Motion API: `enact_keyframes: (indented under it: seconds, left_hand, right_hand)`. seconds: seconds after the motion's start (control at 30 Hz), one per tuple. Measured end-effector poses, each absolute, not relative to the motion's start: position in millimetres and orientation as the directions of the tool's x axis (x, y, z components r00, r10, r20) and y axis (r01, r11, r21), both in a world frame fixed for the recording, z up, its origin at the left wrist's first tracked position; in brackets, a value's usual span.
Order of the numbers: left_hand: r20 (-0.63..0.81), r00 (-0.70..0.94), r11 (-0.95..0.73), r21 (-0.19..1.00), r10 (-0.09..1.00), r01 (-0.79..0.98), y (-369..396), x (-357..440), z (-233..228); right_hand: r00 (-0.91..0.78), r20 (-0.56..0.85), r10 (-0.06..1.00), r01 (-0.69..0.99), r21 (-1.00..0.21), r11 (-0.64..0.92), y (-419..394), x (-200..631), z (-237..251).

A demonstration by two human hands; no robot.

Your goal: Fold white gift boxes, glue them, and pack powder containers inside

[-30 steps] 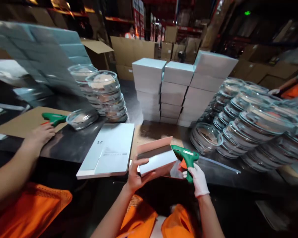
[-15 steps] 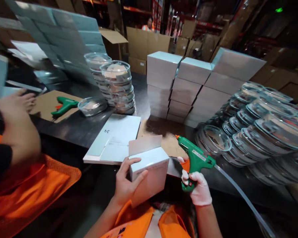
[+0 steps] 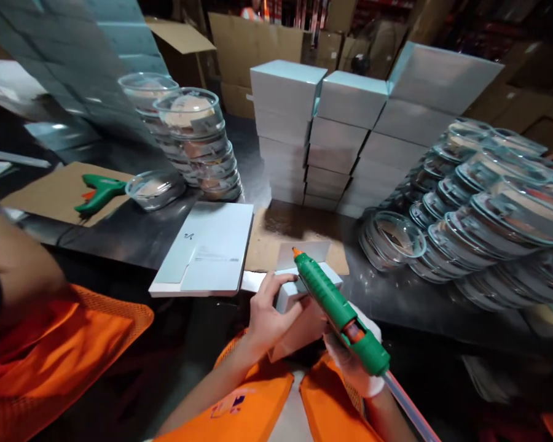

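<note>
My left hand (image 3: 274, 316) grips a white cardboard box (image 3: 299, 334) by its left side, close to my body. One flap (image 3: 320, 253) of the box stands up at its far edge. My gloved right hand (image 3: 352, 359) is closed round a green glue gun (image 3: 325, 291), partly hidden behind the gun's body. The gun's orange nozzle is over the box top, near the raised flap; whether it touches cannot be made out. A long clear glue stick (image 3: 410, 408) sticks out of its rear. Flat white box blanks (image 3: 216, 248) lie on the table left of the box.
Stacked white boxes (image 3: 286, 92) stand behind a brown cardboard sheet (image 3: 276, 230). Clear round containers are piled at the right (image 3: 511, 239) and left (image 3: 196, 147). Another green glue gun (image 3: 101, 191) rests on cardboard, near a co-worker's arm (image 3: 23, 258).
The glue gun has swung left, from beside the box to above it, its nozzle now pointing away from me. My left hand still holds the box. The view has shifted slightly.
</note>
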State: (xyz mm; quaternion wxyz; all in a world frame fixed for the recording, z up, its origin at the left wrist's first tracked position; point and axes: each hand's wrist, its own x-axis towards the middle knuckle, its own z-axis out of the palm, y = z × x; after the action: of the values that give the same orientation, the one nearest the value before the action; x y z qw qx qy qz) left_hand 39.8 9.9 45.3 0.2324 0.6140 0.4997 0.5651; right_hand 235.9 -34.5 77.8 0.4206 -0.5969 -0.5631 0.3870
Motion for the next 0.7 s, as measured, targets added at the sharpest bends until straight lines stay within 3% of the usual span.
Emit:
enact_keyframes:
  seconds: [0.1,0.17,0.33,0.7]
  left_hand:
    - [0.477,-0.145,-0.400,0.838,0.867,0.371,7.1,41.4,44.9]
    - [0.486,-0.146,-0.404,0.831,0.862,0.382,5.5,40.4,45.3]
    - [0.490,-0.135,-0.407,0.824,0.861,0.395,2.6,36.2,46.2]
    - [0.433,-0.129,-0.362,0.856,0.892,0.370,-2.1,28.1,38.6]
  right_hand:
    - [-0.064,0.187,0.980,0.485,-0.853,0.194,-27.8,229.4,80.7]
    - [-0.084,0.207,0.975,0.514,-0.829,0.220,-24.5,226.4,79.0]
    - [-0.001,0.210,0.978,0.501,-0.846,0.182,-24.8,225.4,69.9]
    - [0.259,-0.015,0.966,0.321,-0.942,-0.101,-32.2,261.8,41.9]
